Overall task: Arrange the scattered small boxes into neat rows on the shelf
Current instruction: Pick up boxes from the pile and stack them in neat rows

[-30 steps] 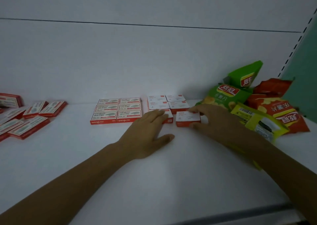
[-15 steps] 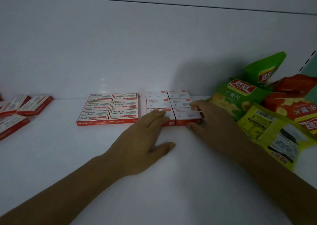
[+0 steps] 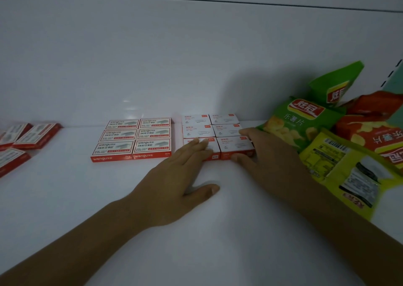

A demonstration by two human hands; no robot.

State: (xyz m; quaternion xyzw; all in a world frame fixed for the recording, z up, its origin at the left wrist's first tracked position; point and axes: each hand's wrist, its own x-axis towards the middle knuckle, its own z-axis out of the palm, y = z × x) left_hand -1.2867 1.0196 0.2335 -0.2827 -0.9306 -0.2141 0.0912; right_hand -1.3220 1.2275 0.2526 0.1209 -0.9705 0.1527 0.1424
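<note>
While your left hand lies with straight fingers on the front-left box, your right hand pinches the front-right box between thumb and fingers.

One head-worn camera (wide-angle) looks forward and down from close behind the left hand and right hand, facing the shelf and its back wall beyond the fingertips.

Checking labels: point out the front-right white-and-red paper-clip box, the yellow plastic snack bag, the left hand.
Front-right white-and-red paper-clip box (image 3: 234, 146): head view, white top face.
Yellow plastic snack bag (image 3: 340, 169): head view, printed back panel.
Left hand (image 3: 174, 177): head view, back of hand.
</note>
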